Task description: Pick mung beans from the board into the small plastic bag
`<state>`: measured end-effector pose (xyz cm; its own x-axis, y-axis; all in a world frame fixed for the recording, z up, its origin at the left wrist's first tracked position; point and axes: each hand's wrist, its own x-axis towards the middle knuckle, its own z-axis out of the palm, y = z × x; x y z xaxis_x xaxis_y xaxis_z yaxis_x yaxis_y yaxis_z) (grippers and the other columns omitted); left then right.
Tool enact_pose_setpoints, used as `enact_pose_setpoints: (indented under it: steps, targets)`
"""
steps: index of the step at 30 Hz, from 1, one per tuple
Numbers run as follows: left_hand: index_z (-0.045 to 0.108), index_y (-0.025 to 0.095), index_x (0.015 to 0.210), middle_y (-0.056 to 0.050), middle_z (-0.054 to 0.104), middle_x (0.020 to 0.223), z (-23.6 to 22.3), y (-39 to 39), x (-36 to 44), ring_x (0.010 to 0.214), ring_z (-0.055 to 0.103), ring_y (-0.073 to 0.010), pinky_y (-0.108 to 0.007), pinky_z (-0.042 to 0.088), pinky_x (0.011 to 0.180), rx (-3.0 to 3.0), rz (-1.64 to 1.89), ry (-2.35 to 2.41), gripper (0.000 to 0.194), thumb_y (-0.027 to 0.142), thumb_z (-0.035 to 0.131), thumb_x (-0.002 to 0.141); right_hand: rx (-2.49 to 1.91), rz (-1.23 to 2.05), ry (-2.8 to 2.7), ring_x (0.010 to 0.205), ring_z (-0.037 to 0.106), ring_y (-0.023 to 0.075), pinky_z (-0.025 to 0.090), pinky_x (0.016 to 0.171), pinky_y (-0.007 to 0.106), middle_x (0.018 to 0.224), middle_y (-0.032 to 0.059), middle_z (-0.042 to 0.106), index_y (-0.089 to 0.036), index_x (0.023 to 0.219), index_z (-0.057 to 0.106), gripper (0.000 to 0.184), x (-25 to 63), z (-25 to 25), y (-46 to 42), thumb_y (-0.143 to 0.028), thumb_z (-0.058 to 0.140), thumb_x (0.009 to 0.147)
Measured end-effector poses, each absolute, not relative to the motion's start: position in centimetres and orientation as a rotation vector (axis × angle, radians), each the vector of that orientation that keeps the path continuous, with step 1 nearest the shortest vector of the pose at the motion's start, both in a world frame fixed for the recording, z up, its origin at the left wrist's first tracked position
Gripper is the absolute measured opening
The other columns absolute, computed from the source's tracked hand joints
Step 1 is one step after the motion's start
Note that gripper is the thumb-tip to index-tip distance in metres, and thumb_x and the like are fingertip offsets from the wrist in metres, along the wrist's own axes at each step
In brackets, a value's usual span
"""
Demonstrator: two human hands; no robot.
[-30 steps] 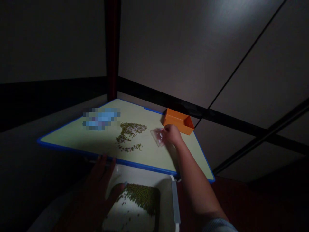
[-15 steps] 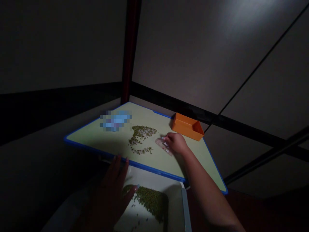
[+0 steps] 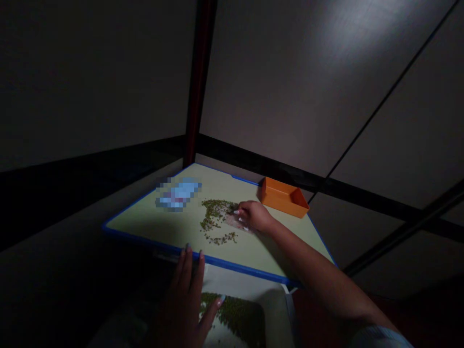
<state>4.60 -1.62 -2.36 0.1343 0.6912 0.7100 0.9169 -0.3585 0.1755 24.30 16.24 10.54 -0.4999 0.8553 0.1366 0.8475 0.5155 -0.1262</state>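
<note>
My right hand (image 3: 256, 216) is closed on a small see-through plastic piece (image 3: 234, 221), flat and with pale marks; whether it is a bag or a card I cannot tell. It is low over the board, at the right side of a spread of small green beans (image 3: 213, 212). My left hand (image 3: 190, 285) has its fingers apart, with the fingertips at the front edge of the blue-rimmed, cream-topped board (image 3: 152, 220). Its thumb reaches over a white bin (image 3: 277, 299) below that edge, where more green beans (image 3: 241, 314) lie.
An orange open box (image 3: 286, 205) stands at the board's back right. A blurred-out light blue item (image 3: 179, 193) lies at the left. Dark wall panels (image 3: 271, 87) rise behind, with a dark red post (image 3: 199, 82) at the corner.
My right hand has moved left with the plastic piece, from beside the orange box to the beans' right edge. My left hand stays spread by the board's front edge. The view has shifted.
</note>
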Motion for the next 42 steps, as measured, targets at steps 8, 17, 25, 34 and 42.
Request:
enact_pose_setpoints:
  steps: [8,17,25,34,42]
  targets:
    - [0.018,0.012,0.151,-0.024,0.019,0.16,-2.2,-1.8,4.5,0.143,0.031,-0.0391,-0.049,0.052,0.097,-2.133,-1.017,-1.571,0.083,0.045,0.054,0.084,-0.791,-0.041,-2.925,0.085,0.054,0.0169,0.035,0.073,0.025,0.083,0.0058,0.067,-0.015,0.086,0.069,0.029,15.7,13.5,18.0,-0.033,0.049,0.097]
    - [0.017,0.011,0.152,-0.024,0.014,0.161,-1.6,-2.1,4.3,0.142,0.032,-0.04,-0.049,0.052,0.097,-2.157,-0.975,-1.551,0.082,0.044,0.051,0.085,-0.424,-0.408,-3.072,0.097,0.054,0.0211,0.035,0.072,0.029,0.097,0.0073,0.068,-0.02,0.102,0.069,0.024,10.8,13.3,18.3,-0.034,0.05,0.097]
    - [0.014,0.014,0.153,-0.02,0.01,0.163,-1.7,-2.0,4.2,0.142,0.033,-0.0392,-0.047,0.053,0.096,-2.178,-1.003,-1.575,0.084,0.046,0.051,0.085,-0.304,-0.564,-2.993,0.097,0.053,0.0203,0.034,0.075,0.031,0.107,0.008,0.061,-0.022,0.112,0.066,0.029,12.2,11.1,18.6,-0.036,0.043,0.1]
    - [0.013,0.015,0.153,-0.02,0.007,0.163,-1.8,-2.2,4.2,0.141,0.034,-0.0409,-0.052,0.053,0.096,-2.185,-0.975,-1.583,0.083,0.046,0.05,0.085,-0.365,-0.603,-3.0,0.097,0.052,0.0203,0.031,0.075,0.033,0.107,0.0077,0.059,-0.025,0.119,0.062,0.028,13.8,10.2,18.3,-0.033,0.044,0.1]
    - [0.012,0.019,0.153,-0.019,0.01,0.163,-2.0,-2.1,4.2,0.144,0.029,-0.0387,-0.052,0.049,0.1,-2.221,-1.007,-1.626,0.083,0.048,0.051,0.085,-0.391,-0.588,-3.021,0.098,0.051,0.0209,0.031,0.076,0.033,0.107,0.008,0.059,-0.026,0.12,0.062,0.027,16.3,9.5,18.0,-0.033,0.046,0.099]
